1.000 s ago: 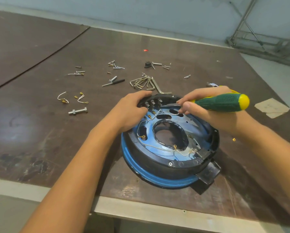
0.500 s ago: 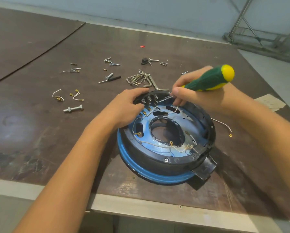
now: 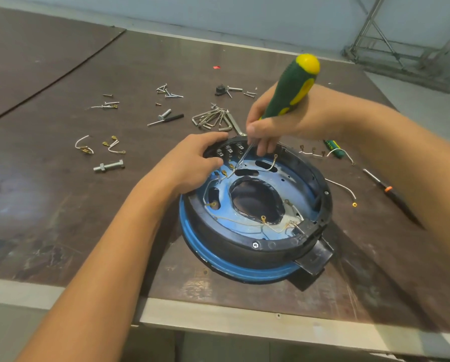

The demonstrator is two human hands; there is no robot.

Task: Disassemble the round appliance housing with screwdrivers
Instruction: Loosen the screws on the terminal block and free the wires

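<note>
Housing [image 3: 255, 246] sits near the table's [image 3: 62, 205] front edge, my left hand [image 3: 192, 163] curled over its far rim to steady it. My right hand [image 3: 284, 118] grips the screwdriver [image 3: 294, 87], which has swung from nearly flat to steep, with the tip down by the terminals [image 3: 229, 150]. I judge it's ready to loosen one.

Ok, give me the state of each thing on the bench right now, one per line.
housing: open on top, wires loose inside, lying on the table
rim screw: seated in the near rim
green screwdriver: tilted, tip down inside the housing
right hand: grips the green screwdriver
left hand: holds the housing's far rim
hex keys: bunched, lying on the table
bolt: lying loose, nut on
orange-collared screwdriver: lying unused
</note>
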